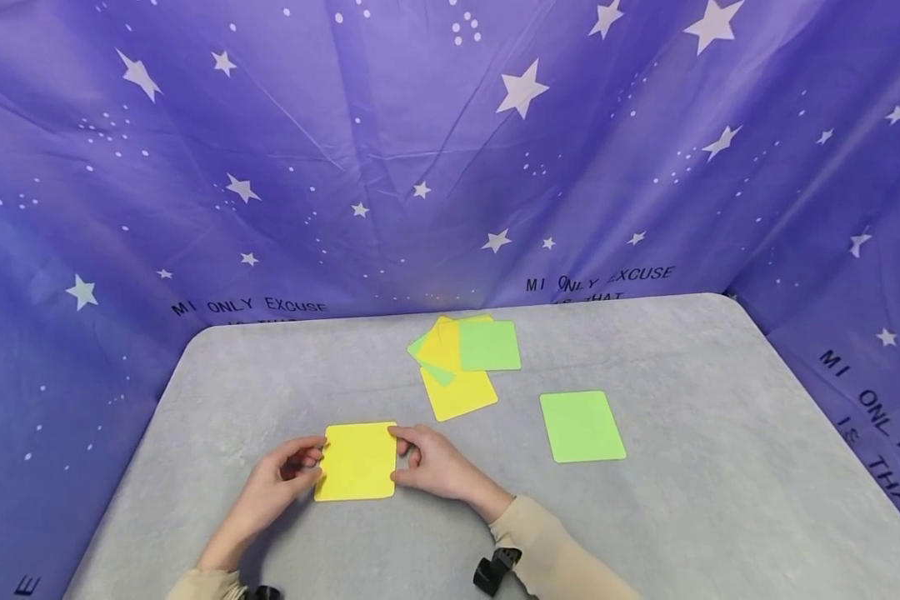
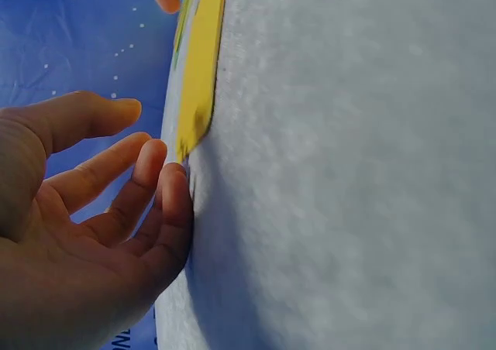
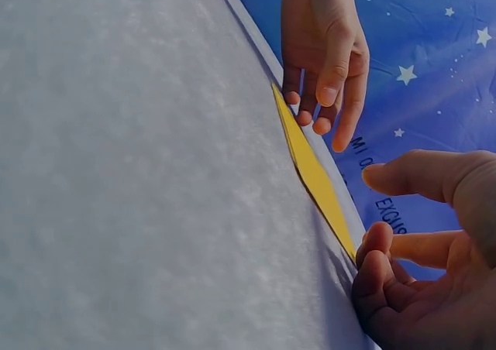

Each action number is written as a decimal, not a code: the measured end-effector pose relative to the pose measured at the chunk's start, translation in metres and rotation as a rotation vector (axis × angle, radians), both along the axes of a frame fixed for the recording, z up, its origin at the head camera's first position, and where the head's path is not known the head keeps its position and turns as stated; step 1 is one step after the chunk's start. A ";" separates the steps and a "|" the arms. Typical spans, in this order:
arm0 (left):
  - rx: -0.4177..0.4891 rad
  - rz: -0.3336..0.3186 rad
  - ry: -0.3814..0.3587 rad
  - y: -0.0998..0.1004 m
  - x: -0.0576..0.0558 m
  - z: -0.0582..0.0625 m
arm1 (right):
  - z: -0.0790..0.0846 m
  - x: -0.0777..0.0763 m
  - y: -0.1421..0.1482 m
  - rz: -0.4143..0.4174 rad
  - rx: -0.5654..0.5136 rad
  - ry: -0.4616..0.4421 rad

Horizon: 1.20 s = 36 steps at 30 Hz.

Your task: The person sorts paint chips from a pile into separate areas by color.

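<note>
A yellow square card (image 1: 357, 462) with rounded corners lies flat on the grey tabletop, between the two hands. My left hand (image 1: 272, 482) is at its left edge, fingers loosely bent and fingertips right at the side. On the opposite side, my right hand (image 1: 438, 465) has its fingertips at the right edge, near the upper and lower corners. In the left wrist view the thumb of the left hand (image 2: 101, 203) stands apart from the fingers. The right wrist view shows the right hand (image 3: 430, 265) with its thumb raised above the yellow card (image 3: 314, 172).
Several overlapping yellow and green cards, with a green card (image 1: 491, 345) on top, lie near the table's back edge. A single green card (image 1: 583, 426) lies to the right. Behind the grey table (image 1: 720, 500) hangs a purple-blue star-patterned cloth (image 1: 420, 125).
</note>
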<state>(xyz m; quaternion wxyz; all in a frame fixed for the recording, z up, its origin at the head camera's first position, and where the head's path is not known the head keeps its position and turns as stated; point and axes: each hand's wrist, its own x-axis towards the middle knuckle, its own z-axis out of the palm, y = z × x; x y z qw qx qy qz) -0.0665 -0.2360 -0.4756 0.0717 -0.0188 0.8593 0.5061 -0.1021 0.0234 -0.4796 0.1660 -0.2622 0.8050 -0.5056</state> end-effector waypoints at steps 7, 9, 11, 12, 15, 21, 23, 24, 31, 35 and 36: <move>0.009 -0.054 0.064 0.012 -0.009 0.007 | 0.002 -0.006 0.008 -0.052 -0.021 -0.028; 0.025 -0.072 0.081 0.017 -0.012 0.009 | 0.002 -0.008 0.012 -0.067 -0.027 -0.036; 0.045 -0.096 0.095 0.023 -0.015 0.011 | 0.003 -0.010 0.016 -0.083 -0.038 -0.045; 0.052 -0.107 0.104 0.026 -0.017 0.012 | 0.004 -0.011 0.018 -0.091 -0.046 -0.050; 0.069 -0.148 0.131 0.035 -0.022 0.013 | 0.005 -0.015 0.024 -0.119 -0.073 -0.060; 0.066 -0.225 0.152 0.052 -0.033 0.009 | 0.009 -0.022 0.036 -0.167 -0.136 -0.098; 0.062 -0.254 0.163 0.059 -0.037 0.008 | 0.009 -0.024 0.041 -0.178 -0.145 -0.103; 0.060 -0.267 0.168 0.062 -0.039 0.008 | 0.009 -0.025 0.043 -0.183 -0.149 -0.105; 0.051 -0.321 0.140 0.086 -0.053 0.008 | 0.012 -0.030 0.063 -0.230 -0.155 -0.104; 0.033 -0.364 0.138 0.099 -0.060 0.010 | 0.014 -0.033 0.076 -0.253 -0.122 -0.098; 0.024 -0.377 0.143 0.102 -0.062 0.010 | 0.014 -0.034 0.080 -0.261 -0.116 -0.098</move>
